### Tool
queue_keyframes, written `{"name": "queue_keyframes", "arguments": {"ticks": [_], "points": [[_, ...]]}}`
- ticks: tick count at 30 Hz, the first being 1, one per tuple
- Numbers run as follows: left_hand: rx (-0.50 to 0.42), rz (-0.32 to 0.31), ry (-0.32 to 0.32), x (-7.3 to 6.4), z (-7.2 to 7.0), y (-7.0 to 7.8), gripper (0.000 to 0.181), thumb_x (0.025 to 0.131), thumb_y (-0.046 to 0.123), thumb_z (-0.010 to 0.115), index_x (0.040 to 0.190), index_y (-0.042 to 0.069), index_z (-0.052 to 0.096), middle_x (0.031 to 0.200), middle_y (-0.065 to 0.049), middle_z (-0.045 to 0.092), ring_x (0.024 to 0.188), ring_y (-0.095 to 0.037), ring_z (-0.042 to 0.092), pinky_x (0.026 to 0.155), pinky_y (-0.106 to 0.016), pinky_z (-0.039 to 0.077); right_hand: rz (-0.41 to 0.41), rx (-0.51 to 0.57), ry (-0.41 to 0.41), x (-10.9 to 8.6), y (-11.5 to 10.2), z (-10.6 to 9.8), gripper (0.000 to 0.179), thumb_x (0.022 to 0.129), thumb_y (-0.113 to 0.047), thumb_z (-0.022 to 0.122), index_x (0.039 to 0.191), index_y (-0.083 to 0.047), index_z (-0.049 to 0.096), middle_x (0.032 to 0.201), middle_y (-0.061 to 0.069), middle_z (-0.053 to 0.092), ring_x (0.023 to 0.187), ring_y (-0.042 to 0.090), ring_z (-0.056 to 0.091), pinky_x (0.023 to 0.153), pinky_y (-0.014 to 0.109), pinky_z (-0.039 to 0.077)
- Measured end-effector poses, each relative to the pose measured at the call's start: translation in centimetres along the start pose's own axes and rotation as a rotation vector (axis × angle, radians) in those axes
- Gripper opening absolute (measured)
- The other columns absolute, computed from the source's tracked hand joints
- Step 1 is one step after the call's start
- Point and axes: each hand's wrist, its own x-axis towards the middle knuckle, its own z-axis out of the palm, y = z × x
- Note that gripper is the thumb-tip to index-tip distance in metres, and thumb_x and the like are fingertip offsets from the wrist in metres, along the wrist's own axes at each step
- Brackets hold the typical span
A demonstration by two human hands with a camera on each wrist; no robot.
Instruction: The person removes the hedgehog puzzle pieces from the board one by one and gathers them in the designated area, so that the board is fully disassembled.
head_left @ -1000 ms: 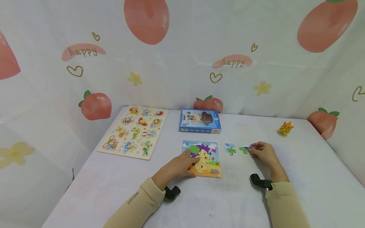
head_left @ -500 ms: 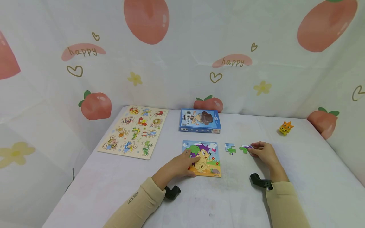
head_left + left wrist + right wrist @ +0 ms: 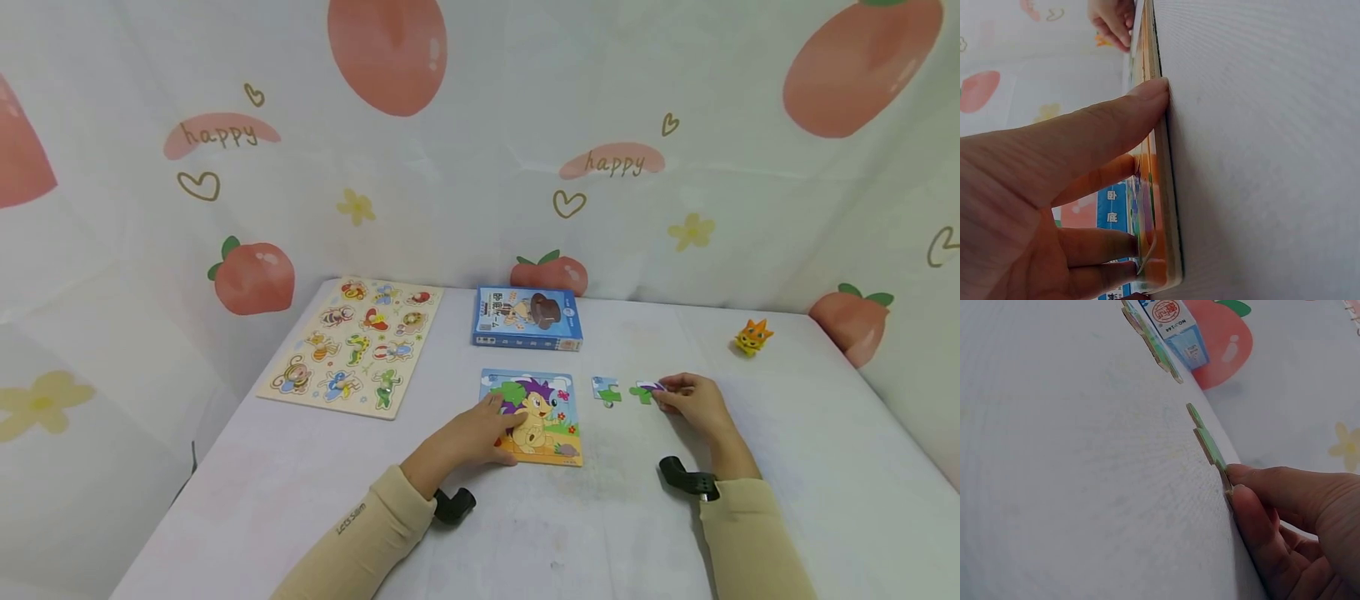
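My left hand (image 3: 467, 435) rests on the left part of a hedgehog jigsaw puzzle (image 3: 557, 427) in a flat board. In the left wrist view its thumb (image 3: 1141, 106) lies against the board's near edge, with the other fingertips on the picture. To the right, my right hand (image 3: 697, 404) pinches a green, purple and white jigsaw piece (image 3: 642, 393) between thumb and fingers, low at the tabletop. The right wrist view shows that piece (image 3: 1209, 447) edge-on. A second, blue and green jigsaw piece (image 3: 606, 390) lies between the puzzle and the held piece.
Behind the puzzle lies a blue box (image 3: 527, 319) with a hat printed on it. A wooden board of insect pictures (image 3: 352, 348) lies at the back left. An orange and yellow toy figure (image 3: 753, 337) stands back right. A printed curtain (image 3: 465, 167) hangs behind the table.
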Motion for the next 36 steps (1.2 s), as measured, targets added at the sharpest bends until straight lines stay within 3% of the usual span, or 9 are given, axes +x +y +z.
{"name": "queue_keyframes", "arguments": {"ticks": [7,12,15,20,23,31,36], "points": [[0.004,-0.002,0.001,0.1,0.0,0.0,0.067,0.081,0.041,0.069,0.140,0.025,0.043,0.153,-0.015,0.025,0.144,-0.031,0.018,0.111,-0.049,0.030,-0.025,-0.058,0.006,0.0,-0.3,-0.6,0.049,0.088,-0.015,0.064,0.126,0.011,0.047,0.088,0.000,0.050,0.061,-0.001,0.054,0.060,0.015,0.050],[0.041,0.019,0.015,0.2,0.0,0.0,0.068,0.080,0.041,0.069,0.141,0.023,0.043,0.151,-0.017,0.030,0.143,-0.033,0.021,0.115,-0.049,0.022,-0.006,-0.140,0.046,-0.1,-1.3,-0.8,0.058,0.089,-0.032,0.063,0.132,0.003,0.046,0.095,0.004,0.050,0.062,0.003,0.049,0.058,0.018,0.046],[0.066,0.040,0.035,0.2,-0.1,0.1,0.067,0.080,0.042,0.070,0.139,0.021,0.046,0.149,-0.015,0.035,0.141,-0.033,0.024,0.115,-0.051,0.019,-0.023,-0.136,0.030,0.0,-2.1,-0.7,0.060,0.089,-0.034,0.062,0.133,0.003,0.045,0.100,0.007,0.048,0.064,0.003,0.049,0.059,0.017,0.049],[0.111,0.118,0.074,0.3,-0.5,0.5,0.063,0.079,0.041,0.071,0.133,0.016,0.051,0.142,-0.010,0.045,0.138,-0.028,0.031,0.114,-0.054,0.021,-0.075,-0.121,-0.055,0.2,-3.2,-0.5,0.059,0.089,-0.030,0.063,0.132,0.006,0.045,0.100,0.008,0.049,0.067,0.001,0.055,0.063,0.017,0.052],[0.116,0.143,0.064,0.6,-0.7,1.1,0.063,0.080,0.040,0.071,0.134,0.017,0.050,0.143,-0.008,0.045,0.139,-0.028,0.031,0.113,-0.055,0.021,-0.107,-0.120,-0.097,0.3,-3.7,-0.2,0.058,0.088,-0.027,0.064,0.131,0.007,0.046,0.100,0.009,0.051,0.069,0.001,0.057,0.063,0.018,0.052],[0.046,0.069,-0.025,1.5,-0.6,2.7,0.069,0.078,0.038,0.073,0.140,0.023,0.044,0.152,-0.010,0.030,0.143,-0.031,0.022,0.116,-0.052,0.017,-0.162,-0.264,-0.246,1.0,-6.1,2.2,0.055,0.088,-0.032,0.064,0.130,0.001,0.050,0.117,0.021,0.055,0.099,0.026,0.056,0.073,0.026,0.048],[0.046,0.038,-0.030,1.6,-0.3,3.3,0.070,0.078,0.040,0.073,0.140,0.024,0.043,0.153,-0.011,0.028,0.143,-0.030,0.022,0.116,-0.047,0.022,-0.213,-0.331,-0.354,1.6,-7.7,4.0,0.051,0.086,-0.026,0.066,0.128,0.000,0.053,0.116,0.020,0.057,0.099,0.027,0.056,0.078,0.030,0.051]]}}
